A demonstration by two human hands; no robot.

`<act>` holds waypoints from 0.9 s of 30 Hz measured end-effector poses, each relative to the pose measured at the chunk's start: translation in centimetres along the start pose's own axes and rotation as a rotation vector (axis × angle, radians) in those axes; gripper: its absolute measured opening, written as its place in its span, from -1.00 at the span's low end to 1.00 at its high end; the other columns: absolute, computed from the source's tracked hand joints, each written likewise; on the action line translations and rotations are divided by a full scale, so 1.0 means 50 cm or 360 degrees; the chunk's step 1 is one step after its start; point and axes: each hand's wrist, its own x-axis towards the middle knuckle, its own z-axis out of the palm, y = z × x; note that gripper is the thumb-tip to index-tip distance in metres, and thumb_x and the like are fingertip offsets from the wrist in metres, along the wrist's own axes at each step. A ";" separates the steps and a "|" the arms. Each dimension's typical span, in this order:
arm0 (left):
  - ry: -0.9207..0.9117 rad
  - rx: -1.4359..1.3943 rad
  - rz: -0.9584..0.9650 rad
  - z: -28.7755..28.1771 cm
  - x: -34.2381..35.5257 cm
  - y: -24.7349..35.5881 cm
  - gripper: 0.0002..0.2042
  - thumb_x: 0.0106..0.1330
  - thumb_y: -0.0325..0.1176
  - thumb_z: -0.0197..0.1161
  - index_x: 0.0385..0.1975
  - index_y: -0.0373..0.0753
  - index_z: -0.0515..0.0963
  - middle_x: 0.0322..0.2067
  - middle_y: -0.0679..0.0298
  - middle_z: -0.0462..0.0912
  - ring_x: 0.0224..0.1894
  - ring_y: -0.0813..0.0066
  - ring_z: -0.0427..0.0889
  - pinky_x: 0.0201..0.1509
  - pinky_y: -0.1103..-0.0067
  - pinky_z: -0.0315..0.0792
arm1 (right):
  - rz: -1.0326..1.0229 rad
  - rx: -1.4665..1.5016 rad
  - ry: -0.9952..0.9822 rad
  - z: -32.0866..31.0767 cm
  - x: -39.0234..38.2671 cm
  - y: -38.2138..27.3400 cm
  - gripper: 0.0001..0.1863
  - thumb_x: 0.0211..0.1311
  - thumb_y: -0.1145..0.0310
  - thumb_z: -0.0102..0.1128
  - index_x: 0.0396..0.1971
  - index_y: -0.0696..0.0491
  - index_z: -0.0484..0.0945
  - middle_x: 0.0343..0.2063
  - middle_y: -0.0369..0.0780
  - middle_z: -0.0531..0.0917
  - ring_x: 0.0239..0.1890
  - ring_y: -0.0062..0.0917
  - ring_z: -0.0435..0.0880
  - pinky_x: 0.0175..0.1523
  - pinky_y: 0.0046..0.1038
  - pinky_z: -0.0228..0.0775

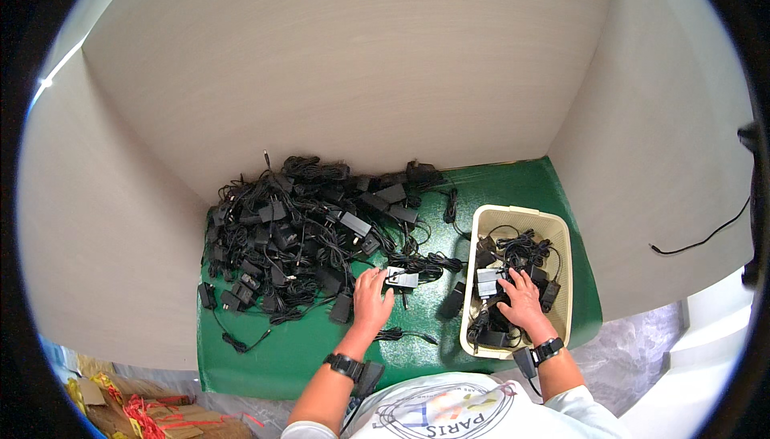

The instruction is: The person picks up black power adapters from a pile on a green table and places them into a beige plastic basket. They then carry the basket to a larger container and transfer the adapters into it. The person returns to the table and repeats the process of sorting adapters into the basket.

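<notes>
My left hand (373,301) is over the green table, its fingers apart, beside a black power adapter (402,278) with a pale label and a coiled cord. Whether a fingertip touches that adapter, I cannot tell. Inside the cream plastic basket (564,278), my right hand (523,302) spreads its fingers at the edge of another adapter (489,283) with a pale label facing up. Several more black adapters with tangled cords lie around it in the basket. To the left, a large heap of black power adapters (277,238) covers much of the table.
The green table (425,367) is enclosed by grey panels at the back (361,62) and sides. A single adapter (453,300) leans by the basket's left wall. A black cable (706,238) hangs at the right panel. Cardboard with red strips (152,411) lies at lower left.
</notes>
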 end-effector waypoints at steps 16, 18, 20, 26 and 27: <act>-0.0610 0.0173 -0.0081 0.069 0.028 -0.012 -0.37 -0.07 -0.27 0.40 0.09 -0.16 0.35 -0.14 0.06 0.48 -0.11 0.03 0.48 -0.07 0.31 0.42 | 0.0101 0.0014 0.0042 0.018 0.000 -0.006 -0.34 -0.12 0.20 0.27 0.12 -0.17 0.36 0.27 -0.18 0.17 0.33 -0.17 0.02 0.30 -0.08 -0.05; -0.0419 0.0001 -0.0060 0.058 0.011 0.003 -0.27 -0.06 -0.24 0.41 0.19 -0.15 0.26 -0.12 0.02 0.52 -0.11 0.02 0.51 -0.04 0.34 0.42 | 0.0089 0.0018 0.0087 0.020 0.001 -0.007 -0.34 -0.13 0.20 0.27 0.12 -0.15 0.36 0.27 -0.18 0.17 0.33 -0.17 0.03 0.30 -0.08 -0.05; -0.0350 -0.0415 -0.0412 0.042 -0.005 0.015 -0.31 0.00 -0.24 0.36 0.18 -0.24 0.25 -0.15 0.01 0.54 -0.19 0.13 0.57 -0.06 0.36 0.44 | 0.0103 0.0049 0.0130 0.022 0.000 -0.008 -0.34 -0.12 0.22 0.24 0.12 -0.13 0.36 0.26 -0.17 0.18 0.33 -0.16 0.03 0.30 -0.08 -0.06; -0.0145 -0.1819 -0.1076 -0.085 -0.042 0.034 -0.50 0.23 -0.26 0.16 0.15 -0.25 0.24 -0.31 0.24 0.53 -0.47 0.60 0.54 -0.53 0.68 0.45 | 0.0120 0.0066 0.0137 0.026 0.001 -0.009 -0.34 -0.14 0.23 0.22 0.11 -0.16 0.38 0.26 -0.17 0.19 0.32 -0.14 0.05 0.28 -0.04 -0.05; -0.0047 -0.1927 -0.1043 -0.106 -0.044 0.042 -0.51 0.24 -0.24 0.14 0.14 -0.26 0.25 -0.29 0.23 0.54 -0.49 0.57 0.56 -0.51 0.66 0.47 | 0.0117 0.0075 0.0150 0.028 0.002 -0.008 -0.34 -0.15 0.23 0.22 0.11 -0.17 0.37 0.26 -0.17 0.19 0.32 -0.13 0.05 0.28 -0.04 -0.05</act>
